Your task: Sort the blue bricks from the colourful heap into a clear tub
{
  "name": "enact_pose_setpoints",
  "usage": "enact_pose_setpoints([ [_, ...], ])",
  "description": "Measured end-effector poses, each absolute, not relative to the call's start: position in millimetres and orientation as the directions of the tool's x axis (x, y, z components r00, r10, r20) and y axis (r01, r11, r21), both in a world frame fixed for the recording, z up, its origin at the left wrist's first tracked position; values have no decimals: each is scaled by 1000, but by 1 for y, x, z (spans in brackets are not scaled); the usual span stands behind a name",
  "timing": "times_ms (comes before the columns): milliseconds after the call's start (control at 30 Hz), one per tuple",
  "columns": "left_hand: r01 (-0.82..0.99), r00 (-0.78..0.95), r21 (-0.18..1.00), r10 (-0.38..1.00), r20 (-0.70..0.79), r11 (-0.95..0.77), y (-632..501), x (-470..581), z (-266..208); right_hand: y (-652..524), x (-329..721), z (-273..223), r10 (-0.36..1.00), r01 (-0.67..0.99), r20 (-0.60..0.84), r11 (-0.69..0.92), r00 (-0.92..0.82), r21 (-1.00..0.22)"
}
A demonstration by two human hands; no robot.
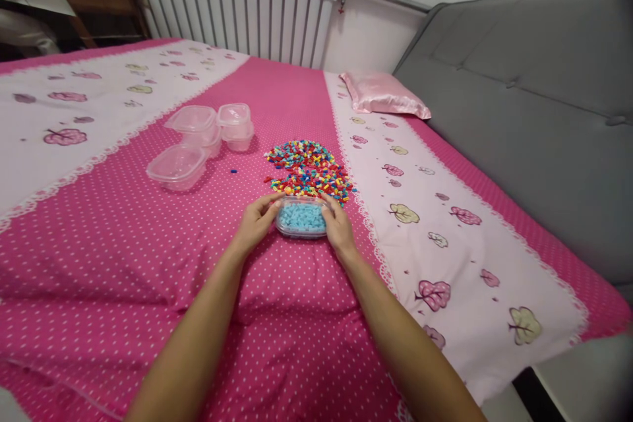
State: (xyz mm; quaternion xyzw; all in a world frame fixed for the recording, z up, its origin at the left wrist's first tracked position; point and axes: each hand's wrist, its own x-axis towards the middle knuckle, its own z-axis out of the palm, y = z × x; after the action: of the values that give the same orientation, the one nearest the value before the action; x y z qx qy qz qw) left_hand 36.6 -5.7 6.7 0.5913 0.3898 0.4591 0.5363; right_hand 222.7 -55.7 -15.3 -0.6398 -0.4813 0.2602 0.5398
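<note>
Between my hands sits a clear plastic container (302,233) holding many small light-blue pieces (302,216). My left hand (258,219) grips its left end, thumb along the side and fingers at the far edge. At the right end, my right hand (338,221) is closed on it in the same way. Whether a lid covers the container is hard to make out. Just beyond its far edge lies a loose pile of small multicoloured pieces (316,178), red, yellow, blue and white among them.
Several clear plastic containers (178,161) stand left of the pile, some stacked. One small blue piece (234,171) lies apart. A pink pillow (386,93) rests near the grey headboard (519,79). Behind the bed is a white radiator (237,6). Part of a person (24,30) shows at the far left.
</note>
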Motion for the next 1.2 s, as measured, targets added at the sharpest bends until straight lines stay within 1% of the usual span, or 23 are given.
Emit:
enact_pose_setpoints([
  [167,-79,376,995,923,86,-60,-7,31,8,-56,223,-15,909,253,143,43,392,-967],
  [333,-90,453,994,886,98,-64,-7,29,7,-56,225,-18,915,249,156,63,373,-966],
  [433,-85,498,994,860,106,-73,-7,28,6,-58,225,-17,914,284,155,46,376,-958],
  [500,-80,518,995,850,97,-65,-6,28,5,-61,226,-15,907,334,180,47,380,-941],
  [600,-77,528,996,845,86,-53,-4,28,2,-64,224,-11,894,403,225,56,388,-914],
  [733,-80,530,996,844,84,-49,-2,28,-1,-63,222,-9,887,457,250,51,387,-888],
  [933,-109,542,992,834,110,-59,-2,28,1,-58,220,-9,894,461,248,52,374,-886],
  [1200,-76,544,997,837,62,-25,1,28,-1,-59,219,-9,903,481,209,3,375,-877],
])
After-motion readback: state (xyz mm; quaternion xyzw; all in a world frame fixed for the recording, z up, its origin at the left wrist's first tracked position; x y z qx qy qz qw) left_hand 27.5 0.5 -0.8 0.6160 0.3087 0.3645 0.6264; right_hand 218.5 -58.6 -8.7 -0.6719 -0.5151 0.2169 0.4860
